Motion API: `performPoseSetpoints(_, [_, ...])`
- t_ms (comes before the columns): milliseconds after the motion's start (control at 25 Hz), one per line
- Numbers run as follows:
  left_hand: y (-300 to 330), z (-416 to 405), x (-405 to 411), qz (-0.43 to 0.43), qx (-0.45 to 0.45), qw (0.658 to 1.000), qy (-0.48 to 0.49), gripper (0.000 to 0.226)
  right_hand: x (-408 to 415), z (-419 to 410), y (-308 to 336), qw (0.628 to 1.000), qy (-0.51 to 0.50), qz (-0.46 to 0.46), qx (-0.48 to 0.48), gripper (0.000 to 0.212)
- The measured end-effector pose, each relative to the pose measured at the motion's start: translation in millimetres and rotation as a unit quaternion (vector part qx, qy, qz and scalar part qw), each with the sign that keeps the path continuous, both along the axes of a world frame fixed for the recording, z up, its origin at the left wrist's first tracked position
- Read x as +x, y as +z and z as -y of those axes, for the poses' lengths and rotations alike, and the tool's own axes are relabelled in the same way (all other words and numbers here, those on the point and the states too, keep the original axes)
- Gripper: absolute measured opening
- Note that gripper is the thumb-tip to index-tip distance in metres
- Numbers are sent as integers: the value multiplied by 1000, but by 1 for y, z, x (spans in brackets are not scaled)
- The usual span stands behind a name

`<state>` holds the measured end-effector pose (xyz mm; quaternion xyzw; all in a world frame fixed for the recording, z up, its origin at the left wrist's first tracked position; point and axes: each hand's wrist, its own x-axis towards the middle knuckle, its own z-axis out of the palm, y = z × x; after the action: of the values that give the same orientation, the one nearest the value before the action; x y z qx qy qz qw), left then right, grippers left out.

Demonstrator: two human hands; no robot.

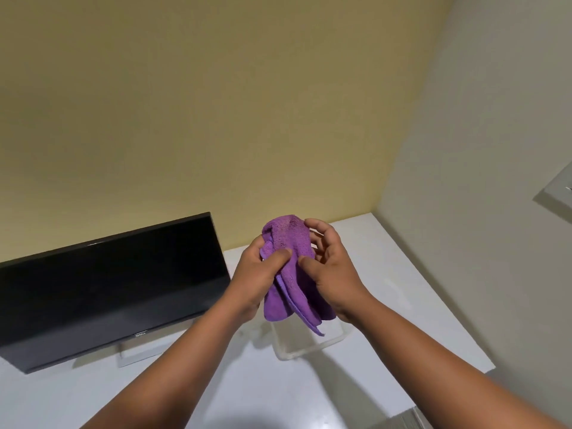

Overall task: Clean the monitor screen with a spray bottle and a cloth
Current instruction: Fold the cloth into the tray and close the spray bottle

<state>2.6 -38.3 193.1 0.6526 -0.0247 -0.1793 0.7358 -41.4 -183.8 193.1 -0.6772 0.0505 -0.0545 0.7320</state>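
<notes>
The left hand [258, 274] pinches the purple cloth [289, 267] with its thumb. The right hand [332, 267] cups the other side, fingers curled around it, likely bunching it into a pad for wiping. The cloth hangs above a clear tray [309, 345] on the white desk [387, 274]. The monitor [108, 283] stands to the left, unobstructed. No spray bottle shows.

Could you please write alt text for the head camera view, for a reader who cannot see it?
A person's left hand and right hand hold a bunched purple cloth between them, above a white desk. A dark monitor stands on the desk to the left, and a clear container sits below the cloth; no spray bottle is visible.
</notes>
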Motion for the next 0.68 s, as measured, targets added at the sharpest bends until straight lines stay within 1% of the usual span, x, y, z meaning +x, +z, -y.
performPoseSetpoints(80, [-2,16,-6,-9,-19,1000,18,28,3,21,-5,1000,13,0,-2,60])
performPoseSetpoints(160, [-3,24,-9,-22,-22,999,40,30,6,35,-8,999,26,-10,17,62])
performPoseSetpoints(280, [-5,27,-8,-56,-37,995,75,23,14,48,-18,996,40,-53,60,61])
performPoseSetpoints(360, [-10,23,-5,-83,-74,990,84,24,20,54,-27,990,71,-98,73,55])
performPoseSetpoints(480, [-18,15,0,-122,-142,980,65,31,22,60,-44,980,135,-133,58,49])
performPoseSetpoints(560, [-25,10,5,-145,-194,968,59,35,21,62,-54,969,168,-161,86,52])
performPoseSetpoints(680, [-36,3,12,-191,-249,948,61,37,21,66,-67,944,203,-206,158,71])
